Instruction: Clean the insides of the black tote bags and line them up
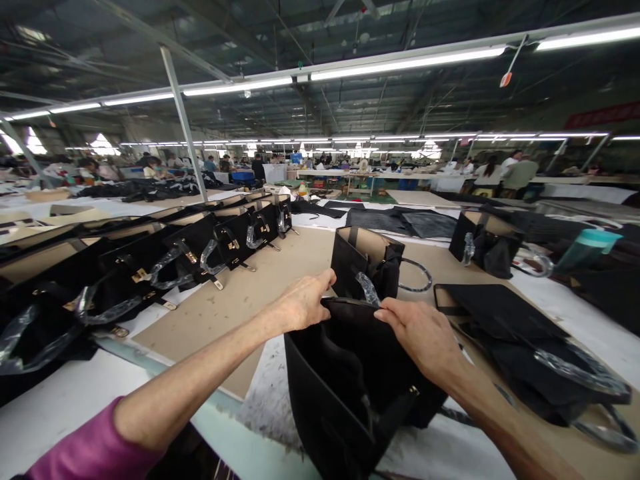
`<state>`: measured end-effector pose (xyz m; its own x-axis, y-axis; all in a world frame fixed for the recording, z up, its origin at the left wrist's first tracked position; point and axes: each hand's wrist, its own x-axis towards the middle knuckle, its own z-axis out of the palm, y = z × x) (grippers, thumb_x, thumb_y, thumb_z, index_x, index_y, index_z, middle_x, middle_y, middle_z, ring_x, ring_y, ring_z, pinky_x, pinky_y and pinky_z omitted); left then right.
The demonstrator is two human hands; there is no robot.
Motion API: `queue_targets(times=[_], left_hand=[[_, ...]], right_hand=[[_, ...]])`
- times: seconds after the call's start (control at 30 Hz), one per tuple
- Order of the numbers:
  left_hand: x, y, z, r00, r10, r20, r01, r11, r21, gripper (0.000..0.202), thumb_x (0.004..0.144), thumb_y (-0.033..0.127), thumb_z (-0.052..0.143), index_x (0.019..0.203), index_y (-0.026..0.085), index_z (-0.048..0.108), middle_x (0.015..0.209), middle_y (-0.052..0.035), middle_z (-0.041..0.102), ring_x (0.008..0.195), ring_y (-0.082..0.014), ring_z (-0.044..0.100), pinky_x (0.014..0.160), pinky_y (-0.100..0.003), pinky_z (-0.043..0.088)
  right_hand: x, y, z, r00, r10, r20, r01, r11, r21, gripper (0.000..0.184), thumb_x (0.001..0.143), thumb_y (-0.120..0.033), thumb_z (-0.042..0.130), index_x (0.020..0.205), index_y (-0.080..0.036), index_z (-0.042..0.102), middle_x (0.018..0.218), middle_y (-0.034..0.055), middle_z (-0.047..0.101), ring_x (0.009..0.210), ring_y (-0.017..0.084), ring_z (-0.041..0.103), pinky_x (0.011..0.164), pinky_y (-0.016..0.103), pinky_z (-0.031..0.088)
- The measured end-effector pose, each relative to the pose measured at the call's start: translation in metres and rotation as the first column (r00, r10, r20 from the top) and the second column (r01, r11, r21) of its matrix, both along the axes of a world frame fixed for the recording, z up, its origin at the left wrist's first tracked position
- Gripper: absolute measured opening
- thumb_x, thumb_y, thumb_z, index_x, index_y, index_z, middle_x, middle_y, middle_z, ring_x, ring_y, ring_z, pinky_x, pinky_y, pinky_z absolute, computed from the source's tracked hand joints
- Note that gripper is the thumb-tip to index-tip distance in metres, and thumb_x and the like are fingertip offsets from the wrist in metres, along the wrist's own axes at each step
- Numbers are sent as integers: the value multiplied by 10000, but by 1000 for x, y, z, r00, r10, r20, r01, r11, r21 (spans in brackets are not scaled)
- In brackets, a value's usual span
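A black handbag (350, 387) stands open-mouthed on the table right in front of me. My left hand (305, 303) grips the far left part of its top rim, fingers closed on the edge. On the right part of that rim my right hand (423, 333) is also closed, beside a handle wrapped in clear plastic (369, 288). Just behind stands a second black handbag (365, 263) with a brown lining, upright and open.
A long row of finished black handbags (150, 263) with gold clasps lines the left side. Flat black bags (520, 340) lie at the right, another bag (487, 247) and a teal bottle (587, 247) farther back. Brown board (265, 287) covers the table. Several people work far behind.
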<state>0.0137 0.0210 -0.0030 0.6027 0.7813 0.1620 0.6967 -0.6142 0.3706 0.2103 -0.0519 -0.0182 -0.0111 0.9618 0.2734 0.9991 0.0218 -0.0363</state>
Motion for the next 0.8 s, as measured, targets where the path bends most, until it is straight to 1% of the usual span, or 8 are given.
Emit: queue_targets(times=[0.2, 0.27, 0.37, 0.43, 0.57, 0.63, 0.7, 0.8], left_hand=[[1, -3, -1, 997, -56, -49, 56, 998, -1, 189, 654, 201, 517, 840, 221, 495, 758, 17, 553, 692, -140, 515, 572, -223, 356], [3, -6, 1, 996, -68, -63, 70, 997, 30, 168, 679, 177, 489, 841, 221, 495, 750, 16, 551, 703, -141, 521, 590, -227, 358], [5, -13, 6, 992, -108, -60, 117, 981, 158, 235, 685, 156, 498, 906, 223, 454, 862, 9, 543, 772, -152, 524, 628, -237, 362], [7, -20, 10, 987, -137, -81, 152, 964, 216, 241, 680, 198, 544, 896, 218, 438, 913, 6, 519, 792, -156, 517, 615, -238, 359], [9, -30, 12, 989, -96, -110, 119, 967, 224, 402, 599, 398, 642, 864, 201, 414, 929, -13, 476, 829, -185, 501, 585, -248, 356], [7, -31, 10, 991, -76, -106, 97, 973, 210, 483, 558, 439, 655, 883, 196, 393, 951, -27, 455, 866, -203, 486, 605, -263, 368], [4, -27, 9, 988, -95, -121, 115, 979, 168, 481, 556, 368, 656, 907, 196, 376, 973, -34, 440, 878, -203, 476, 628, -272, 381], [3, -15, 10, 972, -188, -141, 200, 977, 73, 496, 549, 195, 619, 966, 201, 350, 1013, -36, 424, 895, -181, 463, 684, -268, 398]], right_hand=[[-4, -7, 3, 998, -49, 26, 50, 998, -50, 232, 853, -340, 386, 793, -260, 595, 696, -2, 628, 683, 167, 557, 546, 250, 275], [-5, -8, 3, 997, -64, 46, 67, 996, -52, 234, 855, -344, 380, 812, -265, 595, 703, 4, 632, 688, 175, 562, 543, 253, 279], [-7, -9, 3, 995, -73, 67, 76, 996, -46, 241, 859, -361, 366, 823, -269, 586, 711, 8, 636, 692, 185, 570, 540, 259, 281], [-7, -9, 3, 994, -79, 69, 83, 995, -53, 242, 859, -367, 362, 808, -266, 576, 707, 6, 635, 688, 189, 573, 534, 262, 280], [-5, -7, 2, 993, -108, 53, 111, 991, -68, 242, 860, -359, 363, 775, -255, 563, 704, 4, 632, 689, 189, 579, 526, 261, 280], [-5, -6, 2, 992, -113, 59, 116, 991, -60, 247, 860, -361, 363, 761, -250, 560, 702, 7, 632, 688, 193, 582, 522, 263, 283], [-6, -8, 4, 988, -117, 100, 122, 991, -45, 247, 858, -364, 368, 756, -242, 557, 689, 16, 630, 675, 204, 586, 511, 266, 283], [-8, -20, 13, 975, -117, 187, 124, 992, -28, 224, 856, -347, 381, 759, -232, 546, 653, 27, 626, 636, 221, 594, 485, 268, 282]])
